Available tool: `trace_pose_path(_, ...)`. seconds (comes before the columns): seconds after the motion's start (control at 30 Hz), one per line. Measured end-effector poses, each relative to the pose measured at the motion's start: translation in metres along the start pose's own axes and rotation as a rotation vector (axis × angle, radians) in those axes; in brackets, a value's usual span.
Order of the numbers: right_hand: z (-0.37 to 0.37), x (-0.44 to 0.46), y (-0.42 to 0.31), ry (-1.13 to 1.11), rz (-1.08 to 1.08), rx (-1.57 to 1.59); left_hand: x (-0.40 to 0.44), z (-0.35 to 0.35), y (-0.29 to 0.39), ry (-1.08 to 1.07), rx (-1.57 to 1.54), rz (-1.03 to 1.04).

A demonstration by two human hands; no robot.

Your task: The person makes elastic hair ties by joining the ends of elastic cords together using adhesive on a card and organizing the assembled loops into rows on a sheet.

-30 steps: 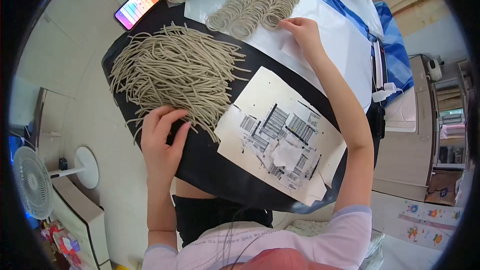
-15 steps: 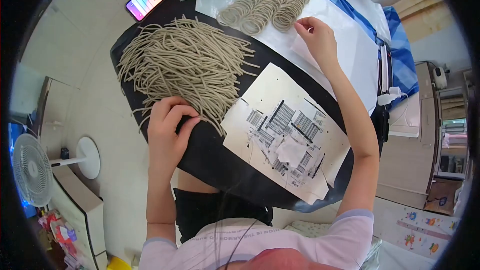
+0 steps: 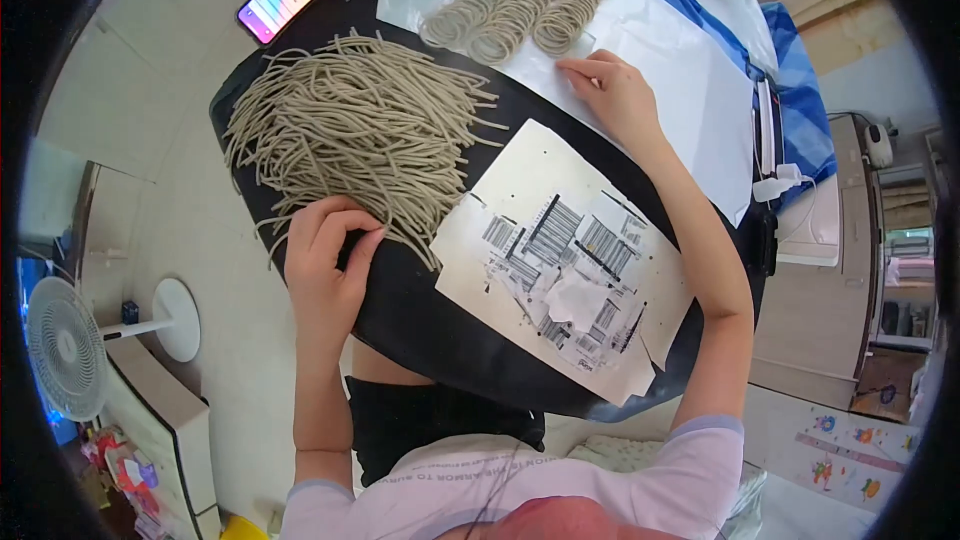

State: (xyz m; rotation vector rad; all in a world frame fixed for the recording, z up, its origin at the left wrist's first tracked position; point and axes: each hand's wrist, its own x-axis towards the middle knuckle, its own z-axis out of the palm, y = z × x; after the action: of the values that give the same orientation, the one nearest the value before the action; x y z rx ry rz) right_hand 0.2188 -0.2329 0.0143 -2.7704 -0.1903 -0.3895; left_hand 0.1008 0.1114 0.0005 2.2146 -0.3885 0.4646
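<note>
Premises: a room in a home, judged by its furnishings.
Indicators noted: a white household fan (image 3: 68, 345) near a low drawer unit (image 3: 180, 430) at the left of the view; a wood-toned cabinet (image 3: 810, 330) at the right, next to open shelving (image 3: 905, 343) with what appear to be folded cloths (image 3: 910, 270); a cream curtain (image 3: 840, 15) at the upper right; bright cartoon figures (image 3: 823, 471) on a pale surface (image 3: 785, 420), lower right. The floor (image 3: 235, 340) is light and smooth. A black-covered tabletop (image 3: 415, 330) stands among these domestic fittings. Which room of the home cannot be determined.
</note>
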Motion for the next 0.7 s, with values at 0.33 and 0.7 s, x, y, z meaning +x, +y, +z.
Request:
trace_pose_path(0.33, 0.002, 0.002, 0.001, 0.007, 0.008, -0.029, 0.0, 0.002, -0.001, 0.015, 0.009, 0.02)
trace_pose_path(0.7, -0.005, -0.009, -0.016, 0.072, 0.023, 0.003, -0.002, -0.002, 0.001, 0.035, -0.068, -0.022)
